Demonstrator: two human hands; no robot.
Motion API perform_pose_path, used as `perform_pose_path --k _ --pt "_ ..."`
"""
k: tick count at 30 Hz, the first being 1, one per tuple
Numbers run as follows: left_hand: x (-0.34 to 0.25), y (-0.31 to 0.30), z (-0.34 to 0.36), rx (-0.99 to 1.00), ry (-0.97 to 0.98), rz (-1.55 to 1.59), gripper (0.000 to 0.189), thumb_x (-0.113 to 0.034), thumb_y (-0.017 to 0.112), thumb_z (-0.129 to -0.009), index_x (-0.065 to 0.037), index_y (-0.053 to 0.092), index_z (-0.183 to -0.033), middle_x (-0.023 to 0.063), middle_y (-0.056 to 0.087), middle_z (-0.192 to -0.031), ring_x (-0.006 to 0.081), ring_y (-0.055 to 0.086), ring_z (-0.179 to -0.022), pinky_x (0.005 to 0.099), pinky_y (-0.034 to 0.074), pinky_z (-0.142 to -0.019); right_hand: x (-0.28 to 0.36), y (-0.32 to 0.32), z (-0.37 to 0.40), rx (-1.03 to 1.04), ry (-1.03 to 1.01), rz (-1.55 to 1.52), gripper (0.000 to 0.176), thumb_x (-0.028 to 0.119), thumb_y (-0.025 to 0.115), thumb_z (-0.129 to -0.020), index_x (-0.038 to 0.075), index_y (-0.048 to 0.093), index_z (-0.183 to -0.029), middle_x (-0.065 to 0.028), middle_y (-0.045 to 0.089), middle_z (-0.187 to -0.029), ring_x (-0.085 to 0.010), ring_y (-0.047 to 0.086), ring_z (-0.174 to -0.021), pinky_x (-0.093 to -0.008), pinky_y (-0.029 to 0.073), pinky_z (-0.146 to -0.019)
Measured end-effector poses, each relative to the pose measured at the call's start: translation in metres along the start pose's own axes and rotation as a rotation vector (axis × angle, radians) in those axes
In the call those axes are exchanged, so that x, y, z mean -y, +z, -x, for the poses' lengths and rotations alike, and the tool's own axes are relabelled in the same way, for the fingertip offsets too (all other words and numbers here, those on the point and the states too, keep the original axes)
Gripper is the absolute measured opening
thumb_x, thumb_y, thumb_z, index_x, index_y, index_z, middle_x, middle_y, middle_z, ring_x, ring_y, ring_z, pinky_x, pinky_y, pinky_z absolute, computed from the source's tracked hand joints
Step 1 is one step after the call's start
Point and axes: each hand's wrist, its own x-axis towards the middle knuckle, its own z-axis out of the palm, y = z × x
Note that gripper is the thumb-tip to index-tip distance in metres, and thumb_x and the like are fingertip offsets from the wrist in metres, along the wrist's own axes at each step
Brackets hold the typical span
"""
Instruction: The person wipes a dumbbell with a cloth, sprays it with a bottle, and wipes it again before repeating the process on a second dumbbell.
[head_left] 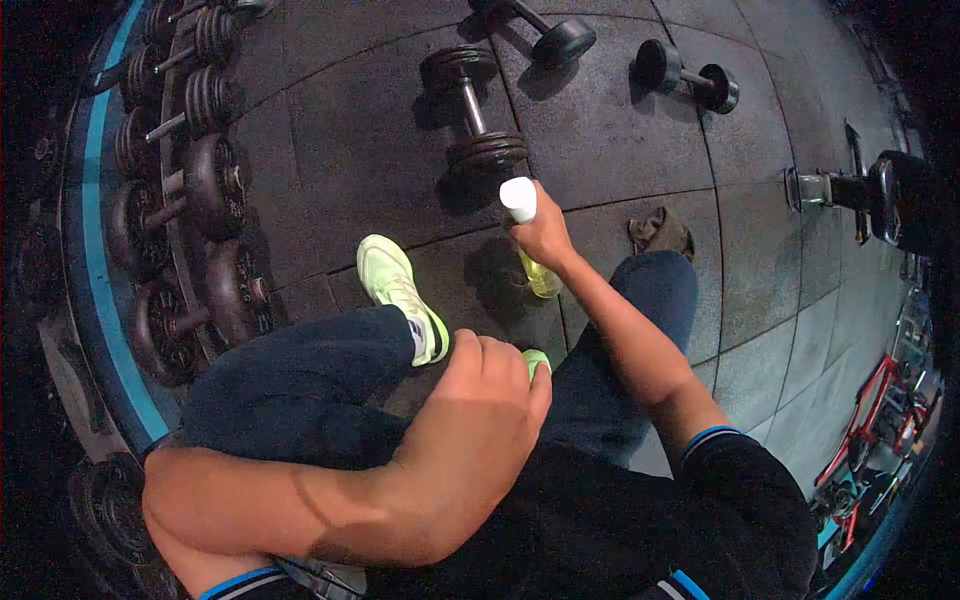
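My right hand point(545, 238) is closed around the neck of a spray bottle with a white top point(518, 198). Yellow liquid shows in the bottle's lower part point(540, 278), below my fingers. Just beyond the bottle lies a plate-loaded dumbbell point(473, 108) with a shiny handle, apart from my hand. My left hand point(490, 385) is nearer my body, back up, its fingers curled down and their tips hidden. Beside its knuckles are a pale yellow-green shoe point(395, 280) and the tip of the other shoe point(537, 362). Whether it holds anything is hidden.
Two more dumbbells, one round-headed point(688, 77) and one partly cut off point(563, 43), lie farther out on the dark rubber tiles. A dumbbell rack point(175, 185) runs along the left. A dark crumpled cloth point(662, 233) is by my right knee; a bench-like frame point(830, 188) stands right.
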Motion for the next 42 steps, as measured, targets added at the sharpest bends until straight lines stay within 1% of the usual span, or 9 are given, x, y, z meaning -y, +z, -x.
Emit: perform_pose_path --k 7,8,11,15,24,32,35,39,42 --pt "-0.002 0.003 0.006 -0.213 -0.004 -0.024 0.042 -0.020 0.052 -0.091 -0.006 0.062 -0.130 0.0116 0.063 -0.104 0.0266 0.059 -0.100 0.0390 0.043 -0.093 -0.004 -0.062 -0.029 -0.373 -0.118 -0.150 0.057 0.019 0.089 -0.075 0.002 0.058 -0.119 -0.0105 0.068 -0.103 -0.0231 0.066 -0.095 -0.0354 0.052 -0.084" --pt "-0.003 0.004 0.006 -0.227 -0.003 -0.025 0.042 -0.020 0.052 -0.091 -0.006 0.062 -0.130 0.0116 0.063 -0.104 0.0267 0.059 -0.100 0.0392 0.043 -0.093 -0.028 -0.073 -0.046 -0.372 -0.090 -0.240 0.050 0.015 0.089 -0.076 0.002 0.061 -0.116 -0.0068 0.066 -0.104 -0.0157 0.063 -0.092 -0.0308 0.051 -0.080" --pt "-0.007 0.005 0.006 -0.234 0.003 -0.036 0.043 -0.020 0.052 -0.092 -0.006 0.061 -0.132 0.0114 0.062 -0.104 0.0271 0.059 -0.101 0.0396 0.043 -0.092 -0.007 -0.122 -0.060 -0.428 -0.215 -0.338 0.056 0.005 0.087 -0.076 0.001 0.056 -0.122 -0.0079 0.067 -0.103 -0.0140 0.065 -0.084 -0.0287 0.054 -0.077" --pt "-0.008 0.006 0.002 -0.182 0.021 -0.058 0.044 -0.020 0.052 -0.092 -0.005 0.059 -0.133 0.0110 0.062 -0.104 0.0268 0.059 -0.101 0.0395 0.044 -0.091 -0.035 -0.162 -0.100 -0.497 -0.251 -0.314 0.069 0.002 0.087 -0.074 0.003 0.048 -0.132 -0.0043 0.066 -0.092 -0.0141 0.065 -0.085 -0.0285 0.054 -0.078" --pt "-0.008 0.009 -0.015 -0.157 0.008 -0.034 0.045 -0.023 0.056 -0.091 -0.006 0.059 -0.133 0.0087 0.062 -0.099 0.0247 0.059 -0.095 0.0376 0.044 -0.086 -0.076 -0.211 -0.115 -0.480 -0.196 -0.353 0.083 0.009 0.092 -0.070 0.003 0.042 -0.137 -0.0046 0.065 -0.096 -0.0138 0.064 -0.089 -0.0283 0.054 -0.084" --pt "0.022 0.003 -0.018 -0.056 -0.173 0.176 0.059 -0.034 0.071 -0.087 -0.006 0.054 -0.136 0.0123 0.065 -0.107 0.0283 0.062 -0.105 0.0428 0.046 -0.090 -0.110 -0.207 -0.126 -0.609 -0.204 -0.225 0.096 0.022 0.095 -0.067 -0.002 0.037 -0.140 -0.0131 0.059 -0.121 -0.0228 0.060 -0.109 -0.0335 0.048 -0.095" --pt "0.028 0.008 0.006 -0.174 -0.285 0.137 0.060 -0.034 0.071 -0.088 -0.006 0.052 -0.138 0.0154 0.065 -0.111 0.0311 0.062 -0.105 0.0430 0.046 -0.091 -0.099 -0.200 -0.122 -0.610 -0.223 -0.251 0.094 0.020 0.094 -0.069 -0.001 0.037 -0.140 -0.0145 0.059 -0.123 -0.0238 0.059 -0.110 -0.0350 0.048 -0.096" --pt "0.017 0.001 0.046 0.026 -0.309 0.280 0.060 -0.034 0.068 -0.091 -0.003 0.050 -0.139 0.0159 0.065 -0.113 0.0337 0.062 -0.106 0.0438 0.047 -0.094 -0.065 -0.196 -0.088 -0.659 -0.159 -0.045 0.098 0.025 0.092 -0.071 -0.003 0.033 -0.143 -0.0207 0.054 -0.133 -0.0288 0.057 -0.120 -0.0384 0.044 -0.103" --pt "0.017 0.016 0.056 -0.051 -0.257 0.395 0.060 -0.036 0.067 -0.092 -0.002 0.051 -0.138 0.0169 0.065 -0.117 0.0352 0.062 -0.109 0.0458 0.047 -0.095 -0.133 -0.195 -0.077 -0.628 -0.119 0.143 0.104 0.040 0.089 -0.071 0.001 0.031 -0.149 -0.0248 0.046 -0.144 -0.0368 0.048 -0.133 -0.0439 0.039 -0.110"
